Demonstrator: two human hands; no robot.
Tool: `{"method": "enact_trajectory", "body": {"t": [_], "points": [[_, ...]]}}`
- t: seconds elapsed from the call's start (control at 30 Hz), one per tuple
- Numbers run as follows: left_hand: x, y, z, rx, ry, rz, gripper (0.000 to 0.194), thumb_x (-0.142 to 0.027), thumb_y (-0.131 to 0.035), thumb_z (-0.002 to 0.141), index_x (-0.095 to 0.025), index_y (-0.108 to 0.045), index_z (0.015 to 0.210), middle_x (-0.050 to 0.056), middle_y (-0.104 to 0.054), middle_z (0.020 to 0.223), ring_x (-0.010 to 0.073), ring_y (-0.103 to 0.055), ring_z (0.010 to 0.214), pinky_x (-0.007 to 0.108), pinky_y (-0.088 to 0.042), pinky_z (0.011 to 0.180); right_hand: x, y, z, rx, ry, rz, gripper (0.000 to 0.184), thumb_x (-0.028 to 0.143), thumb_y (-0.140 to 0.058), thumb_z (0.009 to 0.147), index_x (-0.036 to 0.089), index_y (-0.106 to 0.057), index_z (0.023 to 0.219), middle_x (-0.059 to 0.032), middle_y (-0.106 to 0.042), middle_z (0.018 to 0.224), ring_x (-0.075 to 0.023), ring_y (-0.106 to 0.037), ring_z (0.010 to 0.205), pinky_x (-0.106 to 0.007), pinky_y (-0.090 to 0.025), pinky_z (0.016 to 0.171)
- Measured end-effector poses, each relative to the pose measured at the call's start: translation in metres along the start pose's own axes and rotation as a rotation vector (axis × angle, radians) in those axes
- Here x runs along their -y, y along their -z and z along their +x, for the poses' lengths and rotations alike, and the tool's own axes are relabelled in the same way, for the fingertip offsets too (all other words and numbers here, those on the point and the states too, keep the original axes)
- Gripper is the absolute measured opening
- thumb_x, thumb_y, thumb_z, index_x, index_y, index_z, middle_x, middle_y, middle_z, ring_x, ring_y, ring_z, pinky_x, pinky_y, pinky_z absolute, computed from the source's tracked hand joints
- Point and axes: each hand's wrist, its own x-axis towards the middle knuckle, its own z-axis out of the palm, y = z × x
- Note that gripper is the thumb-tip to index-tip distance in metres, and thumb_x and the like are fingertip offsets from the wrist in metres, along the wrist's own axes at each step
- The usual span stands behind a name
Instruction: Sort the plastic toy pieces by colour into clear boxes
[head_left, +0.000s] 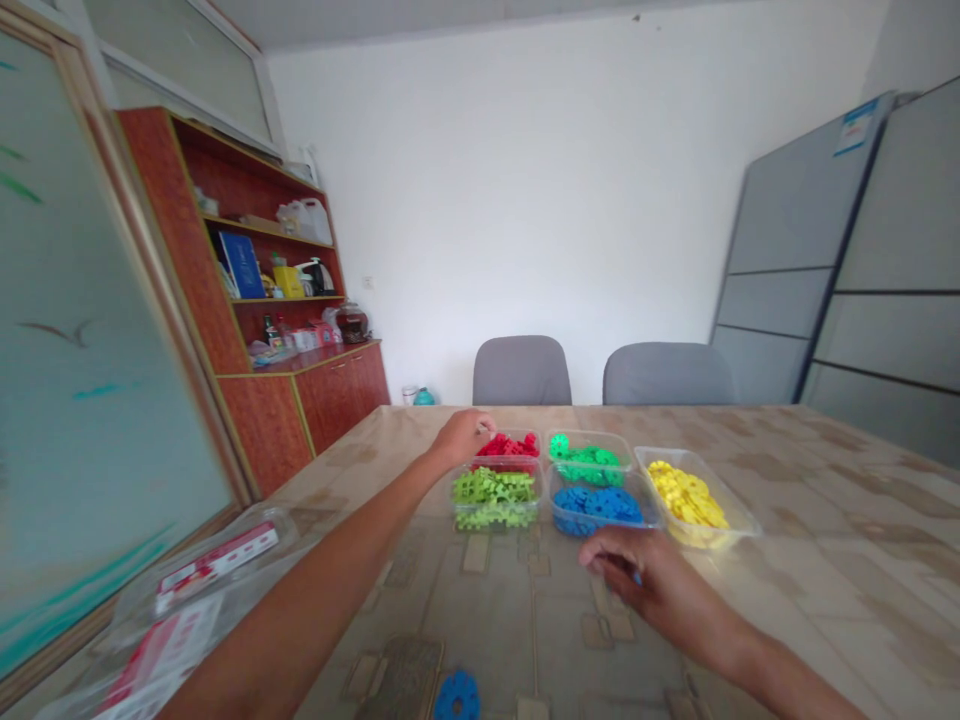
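Observation:
My left hand point(463, 437) reaches to the left edge of a clear tub of red plastic pieces point(510, 446); its fingers are pinched, and what they hold, if anything, is hidden. My right hand point(637, 568) is curled closed above the table, just in front of a tub of blue notched discs point(598, 505). A speck of blue shows under its fingers, seemingly a blue disc. Light green pieces point(495, 490) fill the front left tub. Near the table's front edge lies a single blue notched disc point(457, 695).
Green discs point(589, 462) and yellow discs point(686, 493) sit in further clear tubs at the back and right. Clear plastic packaging with red labels point(217, 565) lies on the left. Two grey chairs point(521, 370) stand behind the patterned table point(825, 500).

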Motion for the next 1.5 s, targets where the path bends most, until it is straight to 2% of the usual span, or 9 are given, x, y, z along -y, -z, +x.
{"method": "enact_trajectory", "body": {"t": [0.17, 0.33, 0.5, 0.67, 0.8, 1.0, 1.13, 1.33, 1.5], "points": [[-0.021, 0.003, -0.053, 0.118, -0.061, -0.015, 0.012, -0.016, -0.054, 0.088, -0.014, -0.066, 0.088, 0.004, -0.067, 0.092, 0.0181, -0.061, 0.087, 0.028, -0.048, 0.078, 0.007, 0.004, -0.001, 0.109, 0.006, 0.011, 0.02, 0.011, -0.046, 0.084, 0.02, -0.064, 0.083, 0.0006, -0.064, 0.071, -0.0137, -0.055, 0.063, -0.022, -0.037, 0.056], [-0.053, 0.017, -0.13, 0.416, -0.101, -0.033, 0.013, -0.025, -0.059, 0.086, -0.02, -0.067, 0.096, -0.001, -0.067, 0.088, 0.0146, -0.061, 0.076, 0.022, -0.044, 0.069, 0.016, -0.01, -0.013, 0.315, 0.027, 0.035, 0.022, 0.006, -0.051, 0.079, 0.021, -0.064, 0.088, 0.0007, -0.065, 0.075, -0.0133, -0.057, 0.065, -0.021, -0.038, 0.057], [-0.052, 0.01, -0.174, 0.607, -0.085, 0.106, 0.038, -0.031, -0.076, 0.074, -0.026, -0.062, 0.109, -0.001, -0.062, 0.109, 0.0194, -0.059, 0.098, 0.024, -0.041, 0.08, 0.02, -0.021, -0.021, 0.366, 0.023, 0.013, 0.022, 0.007, -0.055, 0.078, 0.021, -0.063, 0.093, -0.0019, -0.066, 0.087, -0.0156, -0.06, 0.076, -0.023, -0.042, 0.066], [-0.045, -0.006, -0.176, 0.639, -0.07, 0.196, 0.035, -0.024, -0.081, 0.067, -0.023, -0.061, 0.096, -0.002, -0.06, 0.102, 0.0176, -0.059, 0.091, 0.022, -0.039, 0.072, -0.003, 0.0, -0.015, 0.335, -0.066, -0.21, 0.02, 0.007, -0.05, 0.08, 0.02, -0.065, 0.082, -0.0048, -0.068, 0.08, -0.0197, -0.062, 0.074, -0.027, -0.043, 0.063], [-0.045, -0.011, -0.176, 0.66, -0.044, 0.174, 0.026, -0.02, -0.077, 0.071, -0.022, -0.058, 0.089, -0.003, -0.058, 0.095, 0.0146, -0.057, 0.085, 0.02, -0.036, 0.068, -0.032, 0.015, -0.011, 0.288, -0.217, -0.444, 0.028, 0.004, -0.05, 0.079, 0.017, -0.07, 0.095, -0.014, -0.07, 0.097, -0.0285, -0.066, 0.09, -0.037, -0.047, 0.077], [-0.044, -0.009, -0.179, 0.663, 0.054, 0.118, 0.024, -0.021, -0.074, 0.073, -0.021, -0.054, 0.087, -0.004, -0.059, 0.088, 0.014, -0.055, 0.08, 0.019, -0.032, 0.063, -0.043, -0.001, -0.013, 0.276, -0.28, -0.506, 0.028, 0.014, -0.061, 0.076, 0.011, -0.067, 0.104, -0.0214, -0.066, 0.104, -0.0384, -0.065, 0.093, -0.047, -0.049, 0.077], [-0.056, -0.01, -0.18, 0.666, 0.103, -0.002, 0.023, -0.015, -0.071, 0.073, -0.022, -0.055, 0.088, -0.006, -0.057, 0.081, 0.0123, -0.053, 0.075, 0.018, -0.03, 0.06, -0.044, -0.007, -0.013, 0.257, -0.277, -0.503, 0.031, 0.017, -0.06, 0.078, 0.014, -0.064, 0.108, -0.0196, -0.064, 0.11, -0.0362, -0.064, 0.094, -0.045, -0.049, 0.077], [-0.086, -0.037, -0.192, 0.748, 0.109, -0.391, 0.022, -0.015, -0.066, 0.079, -0.022, -0.061, 0.099, -0.005, -0.055, 0.076, 0.0096, -0.052, 0.067, 0.015, -0.036, 0.058, -0.052, -0.001, -0.013, 0.239, -0.24, -0.406, 0.02, 0.023, -0.055, 0.082, 0.016, -0.062, 0.098, -0.0149, -0.066, 0.101, -0.0308, -0.062, 0.091, -0.04, -0.045, 0.079], [-0.093, -0.053, -0.199, 0.763, -0.022, -0.28, 0.032, -0.019, -0.062, 0.084, -0.022, -0.061, 0.117, 0.001, -0.061, 0.086, 0.0145, -0.055, 0.074, 0.019, -0.04, 0.066, -0.053, 0.002, -0.012, 0.25, -0.235, -0.267, 0.013, 0.021, -0.062, 0.071, 0.018, -0.055, 0.082, -0.0058, -0.064, 0.082, -0.023, -0.059, 0.074, -0.03, -0.041, 0.063]]}}
